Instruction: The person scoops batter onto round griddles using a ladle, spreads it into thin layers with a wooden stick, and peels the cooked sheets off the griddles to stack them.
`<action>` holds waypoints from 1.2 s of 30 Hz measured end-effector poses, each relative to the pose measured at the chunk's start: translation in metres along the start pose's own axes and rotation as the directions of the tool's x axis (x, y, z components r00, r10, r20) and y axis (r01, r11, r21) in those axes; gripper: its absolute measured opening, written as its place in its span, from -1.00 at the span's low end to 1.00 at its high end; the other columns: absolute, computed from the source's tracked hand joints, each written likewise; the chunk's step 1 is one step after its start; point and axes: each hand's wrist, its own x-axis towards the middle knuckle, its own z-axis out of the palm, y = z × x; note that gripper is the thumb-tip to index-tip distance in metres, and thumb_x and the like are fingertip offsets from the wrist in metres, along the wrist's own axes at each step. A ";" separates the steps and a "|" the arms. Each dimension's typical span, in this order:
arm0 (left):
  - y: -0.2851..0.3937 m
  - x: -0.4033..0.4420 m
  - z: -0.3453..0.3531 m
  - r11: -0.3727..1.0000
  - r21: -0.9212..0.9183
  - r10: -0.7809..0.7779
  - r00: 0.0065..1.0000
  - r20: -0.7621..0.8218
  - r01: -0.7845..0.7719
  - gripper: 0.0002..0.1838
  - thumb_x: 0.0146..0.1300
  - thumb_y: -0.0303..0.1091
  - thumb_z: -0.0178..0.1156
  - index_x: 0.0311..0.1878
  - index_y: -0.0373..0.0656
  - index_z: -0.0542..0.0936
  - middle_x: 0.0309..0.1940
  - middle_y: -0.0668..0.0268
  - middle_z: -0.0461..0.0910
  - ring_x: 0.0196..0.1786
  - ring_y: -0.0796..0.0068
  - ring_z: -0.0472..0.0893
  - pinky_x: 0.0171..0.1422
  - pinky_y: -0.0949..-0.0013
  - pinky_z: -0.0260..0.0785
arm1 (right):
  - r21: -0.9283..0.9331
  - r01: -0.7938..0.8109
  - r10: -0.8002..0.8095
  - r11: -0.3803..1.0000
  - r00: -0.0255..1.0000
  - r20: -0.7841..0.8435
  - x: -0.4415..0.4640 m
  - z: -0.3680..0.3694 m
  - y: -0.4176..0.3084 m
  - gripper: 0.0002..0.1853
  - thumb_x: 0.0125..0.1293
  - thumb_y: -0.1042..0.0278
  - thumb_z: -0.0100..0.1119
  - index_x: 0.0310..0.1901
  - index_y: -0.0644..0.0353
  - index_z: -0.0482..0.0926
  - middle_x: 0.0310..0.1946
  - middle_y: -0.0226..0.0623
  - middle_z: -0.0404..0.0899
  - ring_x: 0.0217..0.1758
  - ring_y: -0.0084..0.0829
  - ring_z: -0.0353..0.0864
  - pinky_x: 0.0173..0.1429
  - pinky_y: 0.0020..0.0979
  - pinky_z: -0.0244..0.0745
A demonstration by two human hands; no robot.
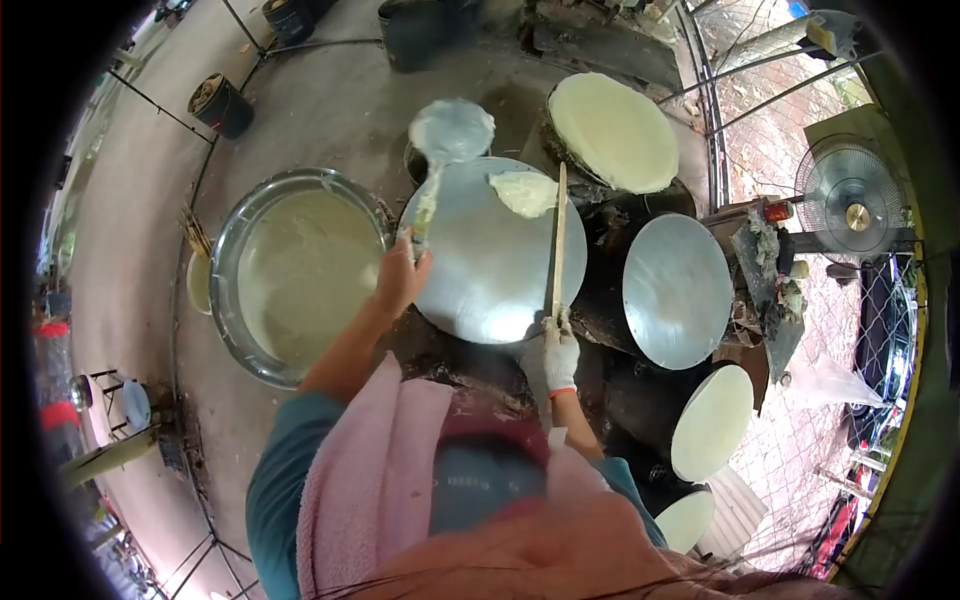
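Observation:
My bare left hand (402, 278) is closed around the handle of a batter-coated ladle (452, 130), whose wide round head is at the far left edge of a round metal griddle (470, 255). A white glove covers my right hand (561, 358), which grips the near end of a long flat wooden stick (558, 245). The stick points away from me over the griddle's right part. Beside its far end, a small patch of pale batter (525, 193) lies on the griddle. Left of my left hand stands a large metal basin (222, 285) of pale batter.
A batter-covered round pan (615, 132) is at the far right. Nearer are a bare round pan (678, 290) and two pale-covered ones (712, 422). A fan (855, 215) stands by the wire fence. Dark buckets (220, 107) are on the floor at the back.

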 end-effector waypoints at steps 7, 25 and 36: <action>-0.004 -0.026 -0.043 0.957 -0.281 -0.076 0.997 0.009 0.075 -0.70 0.31 -0.32 0.11 -0.02 -0.36 0.44 -0.50 0.01 0.52 -0.46 0.21 0.52 -0.33 0.22 0.36 | -0.034 0.067 -0.062 0.997 0.987 0.151 -0.016 0.010 -0.065 -0.62 0.32 0.25 0.21 0.08 0.29 0.56 -0.35 -0.45 0.61 -0.39 -0.69 0.48 -0.29 -0.59 0.43; 0.003 -0.119 -0.052 0.964 -0.121 -0.244 0.968 -0.052 0.236 -0.88 0.38 -0.37 0.07 -0.26 -0.21 0.45 -0.61 0.42 0.42 -0.57 0.63 0.43 -0.55 0.44 0.20 | -0.092 -0.114 0.146 0.989 0.738 0.659 0.070 -0.025 -0.073 -0.80 0.37 0.37 0.14 -0.04 0.23 0.59 -0.40 -0.54 0.49 -0.36 -0.70 0.41 -0.31 -0.64 0.33; 0.014 -0.172 -0.039 0.960 0.055 -0.256 0.939 -0.228 0.275 -0.78 0.31 -0.38 0.11 -0.45 -0.25 0.43 -0.67 0.37 0.34 -0.54 0.62 0.29 -0.51 0.36 0.17 | -0.177 0.091 0.099 0.980 0.544 0.833 0.132 -0.041 -0.086 -0.67 0.34 0.48 0.15 0.10 0.38 0.51 -0.14 -0.40 0.56 -0.23 -0.63 0.49 -0.09 -0.58 0.46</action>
